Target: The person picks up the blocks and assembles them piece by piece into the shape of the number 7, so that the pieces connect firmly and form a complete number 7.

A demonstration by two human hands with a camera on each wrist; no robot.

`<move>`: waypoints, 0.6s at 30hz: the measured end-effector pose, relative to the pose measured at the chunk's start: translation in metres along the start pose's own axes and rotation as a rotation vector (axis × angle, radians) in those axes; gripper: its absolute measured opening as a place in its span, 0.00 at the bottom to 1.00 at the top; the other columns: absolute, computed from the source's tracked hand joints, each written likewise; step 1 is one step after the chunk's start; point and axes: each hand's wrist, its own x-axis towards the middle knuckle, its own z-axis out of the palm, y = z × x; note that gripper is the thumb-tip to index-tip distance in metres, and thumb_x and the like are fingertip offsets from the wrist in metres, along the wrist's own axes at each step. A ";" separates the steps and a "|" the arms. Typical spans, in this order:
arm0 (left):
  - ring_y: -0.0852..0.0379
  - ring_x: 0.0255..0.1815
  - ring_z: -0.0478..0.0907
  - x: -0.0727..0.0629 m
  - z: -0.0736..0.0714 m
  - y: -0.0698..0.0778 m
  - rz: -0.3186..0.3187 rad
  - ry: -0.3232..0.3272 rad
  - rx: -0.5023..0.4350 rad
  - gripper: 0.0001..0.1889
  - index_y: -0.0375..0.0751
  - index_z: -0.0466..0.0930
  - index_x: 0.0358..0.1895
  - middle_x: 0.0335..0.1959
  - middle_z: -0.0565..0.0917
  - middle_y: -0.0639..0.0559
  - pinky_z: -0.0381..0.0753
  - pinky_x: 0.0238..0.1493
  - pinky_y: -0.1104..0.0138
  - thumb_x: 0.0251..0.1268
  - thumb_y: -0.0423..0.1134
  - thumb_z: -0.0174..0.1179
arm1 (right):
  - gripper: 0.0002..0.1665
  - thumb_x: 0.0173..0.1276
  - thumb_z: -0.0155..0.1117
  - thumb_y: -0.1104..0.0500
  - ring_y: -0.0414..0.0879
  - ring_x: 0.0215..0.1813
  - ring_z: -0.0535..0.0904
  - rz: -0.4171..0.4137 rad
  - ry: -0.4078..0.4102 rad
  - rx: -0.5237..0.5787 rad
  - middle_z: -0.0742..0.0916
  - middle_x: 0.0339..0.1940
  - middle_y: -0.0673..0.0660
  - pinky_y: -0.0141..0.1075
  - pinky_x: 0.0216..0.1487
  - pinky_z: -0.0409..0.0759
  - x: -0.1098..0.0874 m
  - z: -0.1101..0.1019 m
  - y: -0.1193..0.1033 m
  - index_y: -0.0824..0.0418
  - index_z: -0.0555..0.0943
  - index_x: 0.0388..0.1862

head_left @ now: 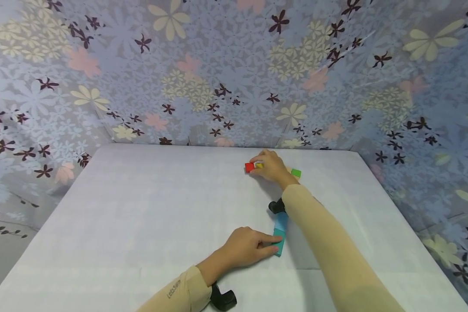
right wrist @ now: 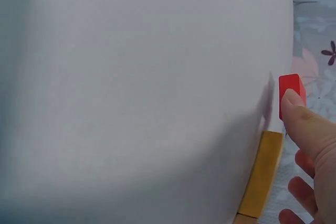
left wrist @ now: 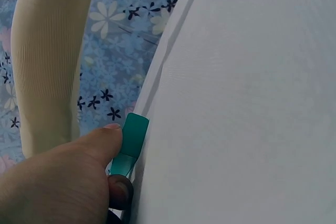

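Near the back of the table, my right hand [head_left: 271, 167] pinches a red block [head_left: 249, 167] between thumb and fingers. In the right wrist view the thumb lies on the red block [right wrist: 288, 83], which appears just beyond the end of a long yellow block [right wrist: 262, 174]. Nearer the front, my left hand [head_left: 245, 248] pinches a teal block [head_left: 278, 248], index finger on top and thumb at its side. A light blue block [head_left: 281, 221] lines up end to end with the teal one, its far end by the right wrist.
A green block [head_left: 296, 173] stands behind the right wrist, with pale wood-coloured blocks partly hidden beside it. Black wrist mounts [head_left: 276, 206] sit at both cuffs. The white table [head_left: 160, 203] ends at a flowered cloth [head_left: 218, 78] at the back and sides.
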 end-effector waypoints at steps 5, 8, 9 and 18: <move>0.74 0.11 0.57 0.000 0.000 0.000 0.021 0.016 0.026 0.16 0.66 0.82 0.58 0.09 0.69 0.68 0.57 0.17 0.77 0.70 0.55 0.59 | 0.25 0.65 0.71 0.50 0.59 0.64 0.68 0.011 0.001 0.032 0.77 0.60 0.60 0.55 0.68 0.64 0.000 0.002 0.002 0.53 0.83 0.60; 0.75 0.11 0.57 0.000 0.000 0.000 0.019 0.017 0.037 0.16 0.67 0.82 0.58 0.09 0.69 0.68 0.57 0.17 0.77 0.69 0.55 0.59 | 0.25 0.66 0.70 0.48 0.60 0.66 0.68 0.017 -0.008 0.019 0.77 0.62 0.60 0.57 0.69 0.63 0.001 0.003 0.004 0.53 0.82 0.61; 0.74 0.11 0.57 0.000 -0.001 0.000 0.014 0.012 0.034 0.16 0.67 0.82 0.59 0.09 0.69 0.68 0.57 0.17 0.77 0.69 0.55 0.59 | 0.26 0.67 0.69 0.47 0.59 0.67 0.69 0.021 -0.014 0.004 0.77 0.63 0.60 0.57 0.69 0.63 0.002 0.003 0.005 0.53 0.81 0.62; 0.73 0.11 0.57 0.001 -0.001 0.000 -0.023 -0.018 0.001 0.16 0.68 0.82 0.59 0.09 0.69 0.68 0.57 0.17 0.75 0.69 0.54 0.60 | 0.28 0.69 0.66 0.46 0.59 0.72 0.67 0.072 -0.067 -0.038 0.78 0.68 0.60 0.57 0.74 0.60 0.005 0.006 0.007 0.55 0.78 0.65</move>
